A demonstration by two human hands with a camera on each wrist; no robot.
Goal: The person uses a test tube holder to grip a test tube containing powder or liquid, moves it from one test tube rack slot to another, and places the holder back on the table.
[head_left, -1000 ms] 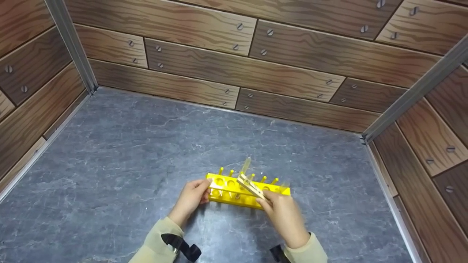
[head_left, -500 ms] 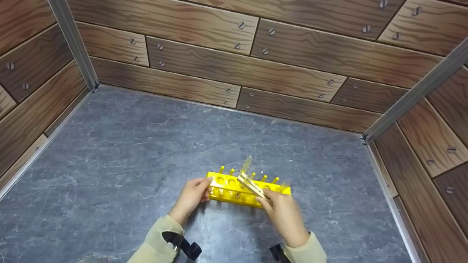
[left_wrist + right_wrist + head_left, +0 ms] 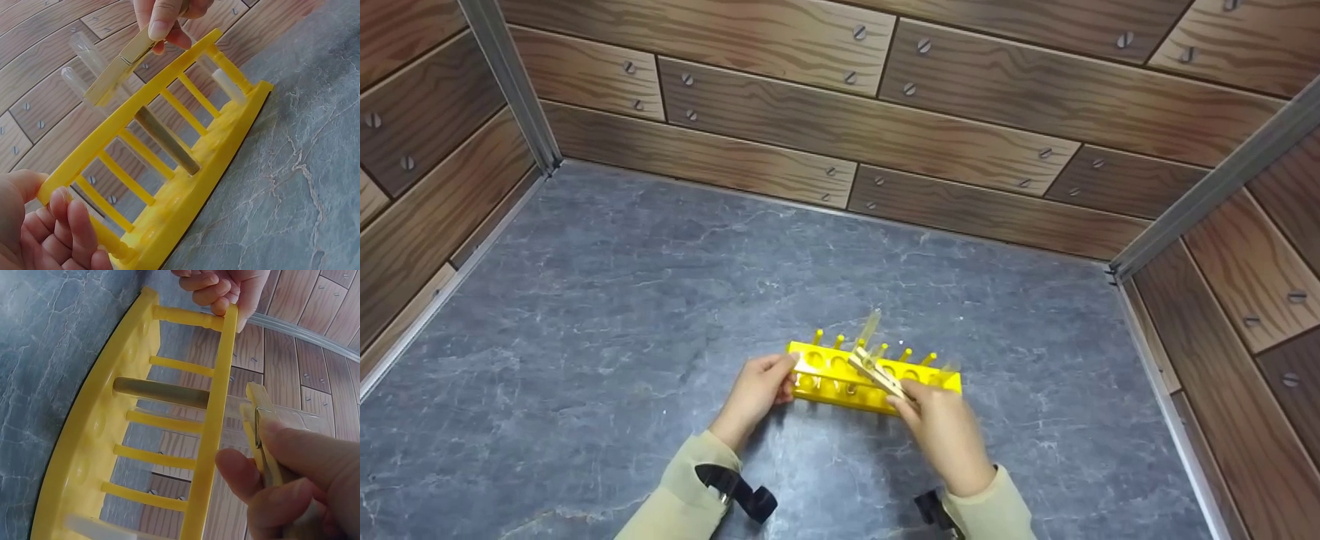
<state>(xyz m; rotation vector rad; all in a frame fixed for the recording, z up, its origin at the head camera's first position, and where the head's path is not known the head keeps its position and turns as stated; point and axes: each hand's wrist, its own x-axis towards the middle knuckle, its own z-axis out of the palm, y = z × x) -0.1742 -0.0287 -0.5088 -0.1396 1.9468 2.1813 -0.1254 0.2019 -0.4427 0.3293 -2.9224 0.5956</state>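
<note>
A yellow test tube rack [image 3: 840, 400] stands on the grey surface. My left hand [image 3: 755, 394] pinches its left end between thumb and fingers, at the top rail in the left wrist view. My right hand [image 3: 949, 435] grips a wooden clothespin-like clamp [image 3: 260, 416], whose tip lies at a clear tube [image 3: 75, 84] above the rack. In the left wrist view, a tube with brownish contents [image 3: 167, 140] sits in the rack, and a tube with whitish contents [image 3: 229, 87] is near the far end. Whether the clamp's jaws close on a tube is unclear.
Wood-patterned walls [image 3: 780, 90] enclose the grey marbled surface [image 3: 675, 247] at the back and both sides, with metal strips at the corners. Yellow pegs [image 3: 932, 358] rise along the rack's back edge. Black straps are on both wrists.
The head view has shifted slightly, so rack and hands appear a little higher. Both hands keep their grips, and the clamp stays at the tube.
</note>
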